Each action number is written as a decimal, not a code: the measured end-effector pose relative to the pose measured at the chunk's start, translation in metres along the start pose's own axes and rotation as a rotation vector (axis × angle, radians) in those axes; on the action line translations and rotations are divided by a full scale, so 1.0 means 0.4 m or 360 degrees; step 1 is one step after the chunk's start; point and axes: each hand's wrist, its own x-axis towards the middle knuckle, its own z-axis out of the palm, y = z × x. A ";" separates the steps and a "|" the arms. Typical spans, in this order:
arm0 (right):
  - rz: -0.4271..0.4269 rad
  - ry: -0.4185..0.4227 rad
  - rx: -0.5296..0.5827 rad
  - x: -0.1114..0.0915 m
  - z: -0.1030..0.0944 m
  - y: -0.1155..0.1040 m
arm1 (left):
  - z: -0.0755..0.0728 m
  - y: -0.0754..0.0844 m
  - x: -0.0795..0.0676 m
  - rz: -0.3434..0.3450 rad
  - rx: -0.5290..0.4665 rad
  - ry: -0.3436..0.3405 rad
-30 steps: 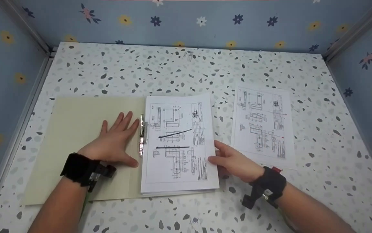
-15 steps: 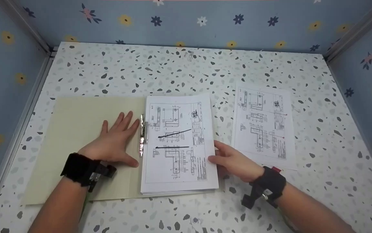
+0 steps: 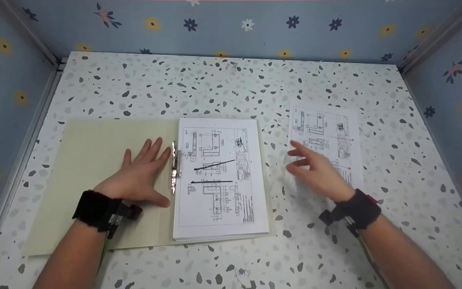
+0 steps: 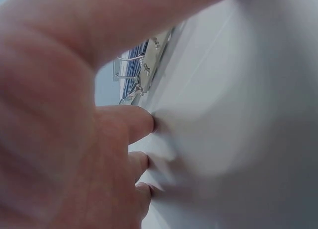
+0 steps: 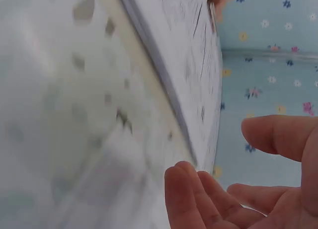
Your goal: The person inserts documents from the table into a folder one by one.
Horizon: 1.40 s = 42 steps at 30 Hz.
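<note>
A cream file folder [image 3: 94, 148] lies spread open on the table. My left hand [image 3: 134, 178] rests on its left cover with fingers splayed, also seen in the left wrist view, fingertips down on the surface. A metal binder clip [image 3: 174, 170] runs along the fold. Right of it lies a stack of printed technical drawings [image 3: 219, 200], its top sheet crossed by two black strokes. My right hand [image 3: 317, 172] is over a loose drawing sheet [image 3: 325, 124] and covers its lower part. In the right wrist view its fingers are loosely bent, thumb apart, nothing between them.
The white speckled table [image 3: 223, 88] extends behind and in front of the papers. Blue flower-patterned walls [image 3: 231, 32] enclose it at the back and both sides. A strip of table separates the folder from the loose sheet.
My right hand has let go of the stack's right edge and moved right and away from me, over the loose sheet. The stack's edge now lies flatter. My left hand stays in place.
</note>
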 end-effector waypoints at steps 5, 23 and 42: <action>0.0308 0.0326 -0.0438 0.043 -0.133 0.090 | 0.002 -0.004 -0.003 -0.0006 -0.0015 -0.0003; 0.0735 0.0432 -0.0779 0.037 -0.227 0.189 | -0.005 0.002 0.001 0.0005 0.0003 -0.0009; 0.0687 0.0475 -0.0596 0.031 -0.223 0.218 | -0.002 0.002 0.001 -0.0001 -0.0010 -0.0005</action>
